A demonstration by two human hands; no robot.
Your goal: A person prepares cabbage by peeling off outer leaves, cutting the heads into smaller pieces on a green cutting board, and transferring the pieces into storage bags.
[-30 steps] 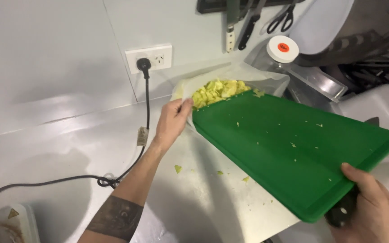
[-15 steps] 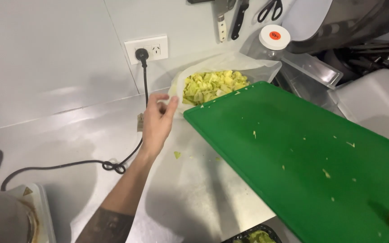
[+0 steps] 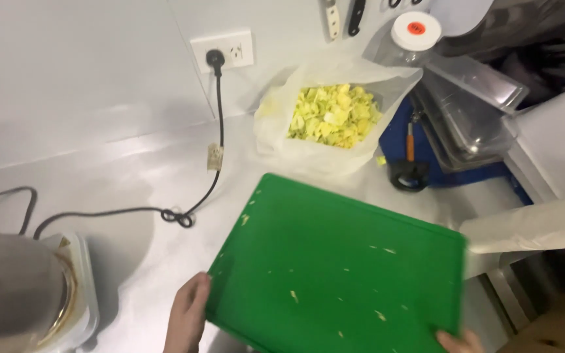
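A green cutting board [image 3: 341, 261] lies low over the steel counter, dotted with small yellow-green scraps. My left hand [image 3: 188, 320] grips its near left edge. My right hand [image 3: 459, 341] shows only fingertips at the board's near right corner, holding it. Behind the board stands a clear plastic bag [image 3: 282, 140] filled with chopped yellow-green vegetable pieces [image 3: 335, 114].
A black cable [image 3: 216, 111] runs from a wall socket [image 3: 223, 49] across the steel counter [image 3: 132, 176]. A metal pot on a white appliance [image 3: 21, 297] sits at left. Clear containers [image 3: 472, 104], a white-lidded jar [image 3: 415, 29], a peeler [image 3: 410, 167] and hanging knives [image 3: 341, 13] stand at right and back.
The board has come down from its tilt at the bag to nearly flat on the counter. My left hand left the bag and took the board's left edge. The view shifted down.
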